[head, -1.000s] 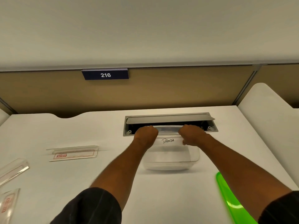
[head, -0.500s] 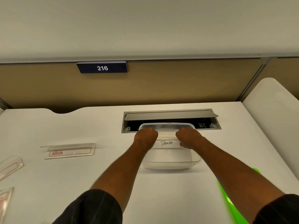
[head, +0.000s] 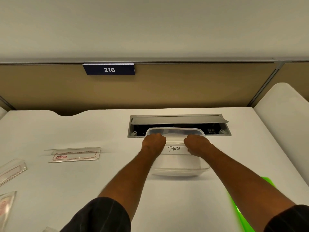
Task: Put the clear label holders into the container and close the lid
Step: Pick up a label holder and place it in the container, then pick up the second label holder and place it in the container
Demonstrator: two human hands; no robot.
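A clear plastic container [head: 180, 169] stands on the white desk, with a lid [head: 174, 131] marked "PANDA". My left hand [head: 153, 143] and my right hand [head: 196, 144] each grip the lid, whose far edge is raised over the container. Three clear label holders lie to the left: one with a red-printed card [head: 73, 154], one near the left edge [head: 11, 169], one at the bottom left corner [head: 6, 206].
Behind the container a cable hatch [head: 178, 121] is set in the desk, its grey flap [head: 178, 119] ajar. A bright green object [head: 240, 206] lies at the lower right under my right forearm. A tan partition with a "216" plate [head: 109, 69] backs the desk.
The lid's far edge has lifted and shows above my knuckles. Both hands stay on it. The view has shifted a little.
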